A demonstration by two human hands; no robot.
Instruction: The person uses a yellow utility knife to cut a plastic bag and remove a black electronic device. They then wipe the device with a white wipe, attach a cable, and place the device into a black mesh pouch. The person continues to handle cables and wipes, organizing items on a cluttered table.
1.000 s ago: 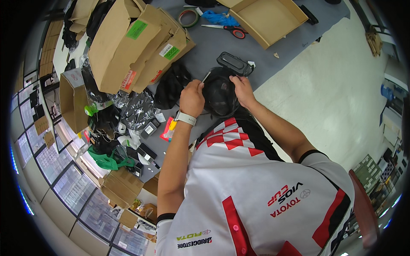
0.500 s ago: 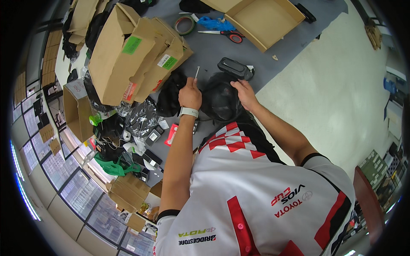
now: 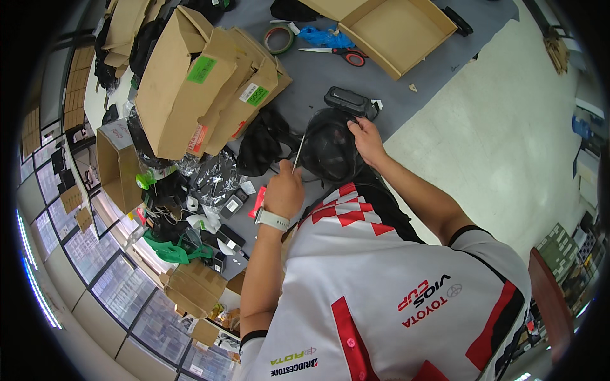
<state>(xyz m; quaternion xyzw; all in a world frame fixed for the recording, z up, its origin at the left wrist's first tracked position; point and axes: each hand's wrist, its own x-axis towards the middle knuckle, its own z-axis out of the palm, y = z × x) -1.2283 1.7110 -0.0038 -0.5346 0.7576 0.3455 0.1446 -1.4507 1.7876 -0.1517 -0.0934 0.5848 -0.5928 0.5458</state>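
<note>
My left hand (image 3: 284, 189), with a white watch on the wrist, is closed around a thin metal tool (image 3: 298, 152) whose shaft points up toward a black rounded object (image 3: 327, 151) on the grey table (image 3: 419, 89). My right hand (image 3: 365, 141) rests on the right side of that black object and holds it. A flat black rectangular device (image 3: 347, 101) lies just beyond the object. What the tool's tip touches is too small to tell.
Large cardboard boxes (image 3: 197, 82) stand at the left. An open flat box (image 3: 397, 32), red-handled scissors (image 3: 343, 56), a tape roll (image 3: 278, 39) and a blue bag (image 3: 324, 37) lie at the back. Silver bags, black bags and small parts crowd the left edge.
My left hand has drawn back toward me with the thin tool, away from the black object. My right hand has stayed on the object.
</note>
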